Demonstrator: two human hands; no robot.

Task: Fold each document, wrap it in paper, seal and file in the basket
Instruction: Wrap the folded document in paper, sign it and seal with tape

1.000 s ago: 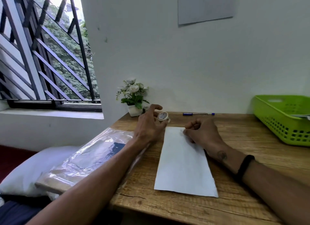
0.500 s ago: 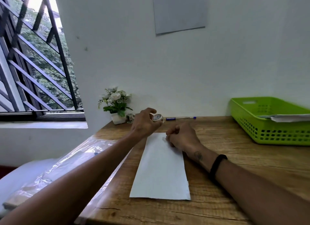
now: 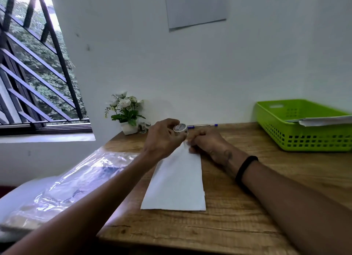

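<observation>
- A wooden table (image 3: 238,222) carried all items noted below.
- A folded white paper packet (image 3: 177,184) lay flat on the table, its near end toward the person and its far end under both hands.
- A clear plastic bag (image 3: 76,180) with contents not identifiable lay to the left of the left forearm, overhanging the table's left edge.
- The right wrist bore a black band (image 3: 245,169).
- The right hand (image 3: 207,142) rested on the far end of the packet with fingers curled; whether it pinched tape or paper could not be determined.
- The left hand (image 3: 163,136) gripped a small roll of tape (image 3: 180,128), held just above the packet's far end and touching or nearly touching the right hand.
- A blue pen (image 3: 202,125) lay just beyond the hands.
- A small potted plant (image 3: 125,112) with white flowers stood beyond and left of the left hand, against the wall.
- A green basket (image 3: 304,133) stood well to the right of the right hand, holding white papers (image 3: 323,120).
</observation>
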